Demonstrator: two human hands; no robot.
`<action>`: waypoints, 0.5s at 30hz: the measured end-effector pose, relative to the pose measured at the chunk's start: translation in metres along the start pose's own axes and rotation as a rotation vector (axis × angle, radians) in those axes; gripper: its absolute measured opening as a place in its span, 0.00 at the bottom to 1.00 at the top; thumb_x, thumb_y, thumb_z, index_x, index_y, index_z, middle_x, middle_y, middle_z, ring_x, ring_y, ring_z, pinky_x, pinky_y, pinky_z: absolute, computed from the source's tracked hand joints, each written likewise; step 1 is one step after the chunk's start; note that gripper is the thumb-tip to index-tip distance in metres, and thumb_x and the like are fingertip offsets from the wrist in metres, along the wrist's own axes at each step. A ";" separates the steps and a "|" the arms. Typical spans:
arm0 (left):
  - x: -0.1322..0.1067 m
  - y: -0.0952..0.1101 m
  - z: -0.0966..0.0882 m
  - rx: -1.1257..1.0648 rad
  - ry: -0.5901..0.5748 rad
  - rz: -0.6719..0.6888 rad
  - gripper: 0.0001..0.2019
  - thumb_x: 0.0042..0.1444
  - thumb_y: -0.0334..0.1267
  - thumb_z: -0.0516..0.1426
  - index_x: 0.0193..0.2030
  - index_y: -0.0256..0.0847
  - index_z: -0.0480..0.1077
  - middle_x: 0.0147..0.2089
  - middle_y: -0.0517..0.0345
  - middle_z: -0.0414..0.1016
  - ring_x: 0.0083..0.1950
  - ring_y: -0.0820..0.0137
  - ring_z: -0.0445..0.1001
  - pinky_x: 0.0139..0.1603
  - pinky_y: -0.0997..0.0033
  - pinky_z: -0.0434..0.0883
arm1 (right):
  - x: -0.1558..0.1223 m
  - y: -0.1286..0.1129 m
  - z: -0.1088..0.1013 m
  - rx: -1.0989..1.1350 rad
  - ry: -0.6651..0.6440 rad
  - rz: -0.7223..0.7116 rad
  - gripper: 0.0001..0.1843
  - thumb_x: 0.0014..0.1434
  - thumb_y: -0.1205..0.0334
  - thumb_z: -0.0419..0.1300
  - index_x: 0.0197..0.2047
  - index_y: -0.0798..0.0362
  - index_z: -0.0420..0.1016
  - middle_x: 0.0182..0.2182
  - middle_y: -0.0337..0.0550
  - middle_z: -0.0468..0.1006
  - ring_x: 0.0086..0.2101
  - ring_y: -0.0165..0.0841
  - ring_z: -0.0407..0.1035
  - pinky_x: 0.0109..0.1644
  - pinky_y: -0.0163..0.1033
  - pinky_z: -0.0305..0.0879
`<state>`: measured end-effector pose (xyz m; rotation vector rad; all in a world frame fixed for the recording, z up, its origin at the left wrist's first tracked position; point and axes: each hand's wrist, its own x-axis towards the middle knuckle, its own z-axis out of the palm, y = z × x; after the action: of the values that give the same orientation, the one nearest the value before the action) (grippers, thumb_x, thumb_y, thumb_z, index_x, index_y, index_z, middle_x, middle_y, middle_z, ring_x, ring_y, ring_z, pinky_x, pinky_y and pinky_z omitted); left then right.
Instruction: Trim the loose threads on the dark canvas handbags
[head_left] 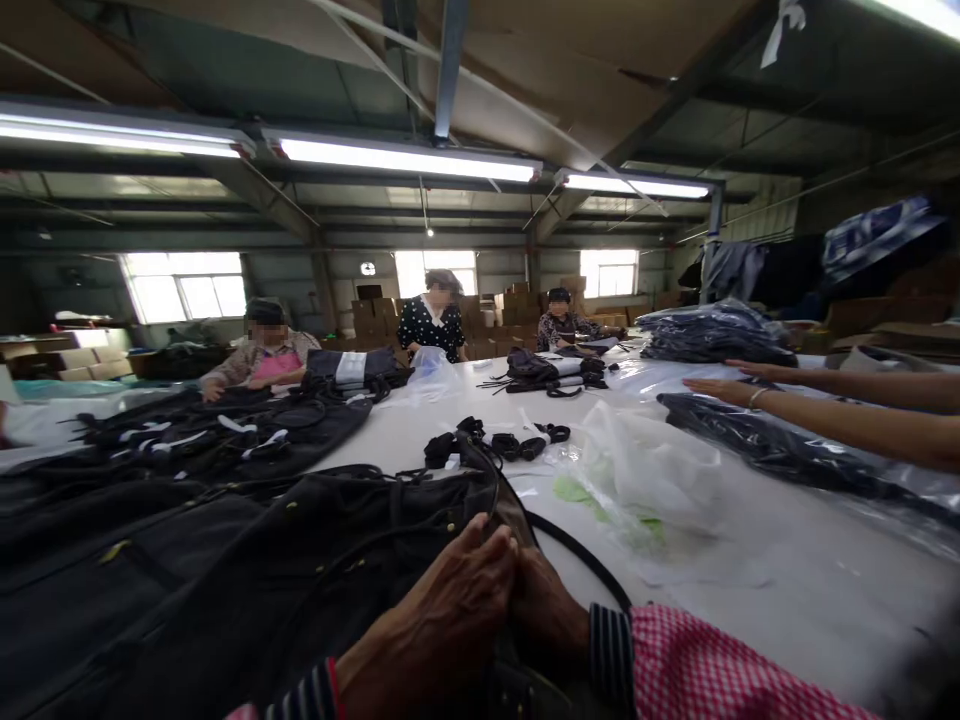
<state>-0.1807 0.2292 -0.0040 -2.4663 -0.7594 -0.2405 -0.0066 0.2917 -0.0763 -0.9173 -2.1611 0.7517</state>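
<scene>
My left hand (pixel 442 620) and my right hand (pixel 544 605) meet at the bottom centre, fingers pressed together on the edge of a black garment (pixel 247 560) that lies spread over the white table (pixel 787 570). Both hands pinch the dark fabric near a black strap (pixel 577 555) that loops out to the right. My sleeves are striped at the cuff, and the right one is pink checked. What exactly sits between the fingertips is hidden.
More black garments (pixel 217 435) are piled on the left. Rolled black straps (pixel 495 442) and a clear plastic bag (pixel 645 470) lie mid-table. A co-worker's two arms (pixel 825 400) reach in from the right over bagged dark clothes (pixel 780 450). Three people work at the far end.
</scene>
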 end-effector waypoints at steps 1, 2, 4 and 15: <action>0.002 -0.004 -0.006 -0.065 -0.040 -0.053 0.21 0.64 0.36 0.56 0.63 0.34 0.67 0.64 0.45 0.71 0.68 0.57 0.63 0.72 0.49 0.57 | 0.001 -0.003 -0.005 0.072 -0.021 0.031 0.10 0.54 0.65 0.54 0.32 0.55 0.78 0.31 0.46 0.82 0.35 0.41 0.76 0.36 0.38 0.67; 0.005 -0.008 -0.013 -0.134 -0.091 -0.119 0.21 0.62 0.37 0.58 0.61 0.35 0.68 0.59 0.46 0.75 0.65 0.56 0.67 0.69 0.48 0.60 | 0.002 -0.005 -0.008 0.150 -0.029 0.059 0.09 0.52 0.66 0.54 0.29 0.54 0.76 0.30 0.43 0.81 0.35 0.39 0.75 0.36 0.37 0.67; 0.012 -0.015 -0.022 -0.246 -0.220 -0.229 0.18 0.59 0.40 0.61 0.56 0.40 0.71 0.50 0.52 0.77 0.58 0.55 0.70 0.64 0.44 0.64 | 0.003 -0.004 -0.013 0.284 0.017 0.128 0.08 0.49 0.67 0.53 0.28 0.54 0.74 0.27 0.40 0.79 0.33 0.37 0.74 0.35 0.36 0.66; 0.034 -0.009 -0.003 -0.192 -0.134 -0.109 0.11 0.55 0.32 0.64 0.24 0.39 0.68 0.33 0.60 0.75 0.50 0.62 0.68 0.71 0.45 0.50 | 0.012 0.008 -0.013 0.598 0.272 0.488 0.11 0.49 0.61 0.57 0.38 0.52 0.68 0.24 0.37 0.73 0.21 0.32 0.67 0.20 0.34 0.59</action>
<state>-0.1582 0.2502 0.0131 -2.6454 -0.9703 -0.1978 -0.0001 0.3087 -0.0706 -1.1381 -1.3564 1.3277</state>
